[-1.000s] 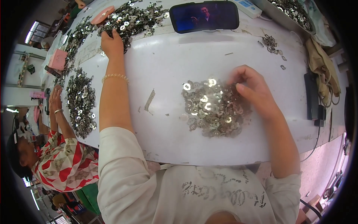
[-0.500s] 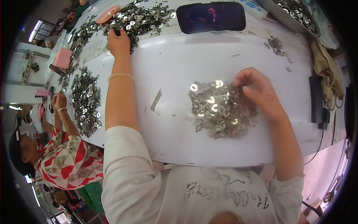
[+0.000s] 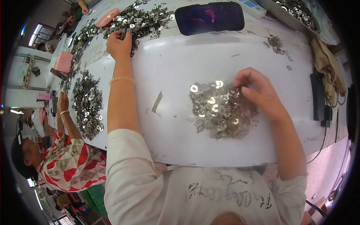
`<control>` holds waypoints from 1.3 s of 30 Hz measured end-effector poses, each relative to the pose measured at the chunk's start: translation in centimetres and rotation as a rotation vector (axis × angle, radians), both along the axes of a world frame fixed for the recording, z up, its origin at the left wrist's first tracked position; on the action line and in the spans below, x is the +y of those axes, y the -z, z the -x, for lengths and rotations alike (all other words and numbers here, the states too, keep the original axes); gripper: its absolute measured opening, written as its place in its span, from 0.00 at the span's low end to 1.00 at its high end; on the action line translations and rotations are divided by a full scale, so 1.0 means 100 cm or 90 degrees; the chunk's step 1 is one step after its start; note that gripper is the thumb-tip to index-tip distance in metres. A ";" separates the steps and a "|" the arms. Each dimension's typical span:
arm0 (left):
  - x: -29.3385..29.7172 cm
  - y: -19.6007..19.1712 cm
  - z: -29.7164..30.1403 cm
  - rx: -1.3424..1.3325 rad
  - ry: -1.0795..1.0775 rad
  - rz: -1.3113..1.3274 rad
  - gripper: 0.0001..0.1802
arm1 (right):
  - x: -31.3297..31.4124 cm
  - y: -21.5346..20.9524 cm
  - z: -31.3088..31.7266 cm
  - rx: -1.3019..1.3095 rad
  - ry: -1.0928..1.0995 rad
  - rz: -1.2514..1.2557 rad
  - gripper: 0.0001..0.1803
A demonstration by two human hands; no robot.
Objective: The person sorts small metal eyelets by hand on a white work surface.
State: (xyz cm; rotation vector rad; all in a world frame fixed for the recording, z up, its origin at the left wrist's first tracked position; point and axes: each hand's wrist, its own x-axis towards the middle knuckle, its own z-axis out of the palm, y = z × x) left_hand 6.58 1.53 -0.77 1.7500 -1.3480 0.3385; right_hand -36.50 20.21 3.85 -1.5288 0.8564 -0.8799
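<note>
My left hand [image 3: 119, 46] reaches to the near edge of a large heap of small silvery metal pieces [image 3: 144, 18] at the far left. Its fingers are curled in with the thumb near them, and whatever lies between them is too small to make out. By the right side of a smaller pile of the same flat, pierced metal pieces [image 3: 215, 112] is my right hand [image 3: 260, 92]. Its fingers bend toward the thumb over the pile's upper right edge; the fingertips are partly lost among the pieces and haze.
A phone [image 3: 210, 18] playing a video stands at the back. Left are another long pile [image 3: 87, 107], a pink box [image 3: 63, 62] and a co-worker [image 3: 71, 161]. A metal strip [image 3: 157, 102] lies between my arms. At right are a few loose pieces [image 3: 275, 44] and a black power adapter [image 3: 318, 97].
My left hand has drawn slightly back toward me from the heap, its fingers more curled. My right hand has barely moved. The co-worker's hands have shifted a little.
</note>
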 end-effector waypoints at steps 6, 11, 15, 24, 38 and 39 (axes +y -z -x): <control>0.001 0.000 0.004 -0.080 -0.062 -0.048 0.23 | -0.001 -0.001 -0.001 0.003 -0.008 0.006 0.14; -0.003 0.004 0.004 -0.084 -0.056 -0.116 0.28 | 0.000 -0.001 0.002 -0.004 -0.012 -0.007 0.14; -0.002 0.001 0.002 -0.093 -0.062 -0.133 0.28 | -0.001 -0.002 0.002 0.011 -0.020 0.006 0.15; 0.001 -0.009 0.019 -0.116 -0.032 -0.175 0.38 | -0.001 0.002 0.002 -0.011 -0.018 -0.010 0.16; 0.016 -0.012 0.068 -0.301 0.285 -0.165 0.48 | 0.000 -0.003 0.001 0.007 -0.030 -0.017 0.17; 0.016 -0.010 0.070 -0.317 0.283 -0.185 0.44 | 0.000 -0.003 0.001 0.011 -0.035 -0.007 0.17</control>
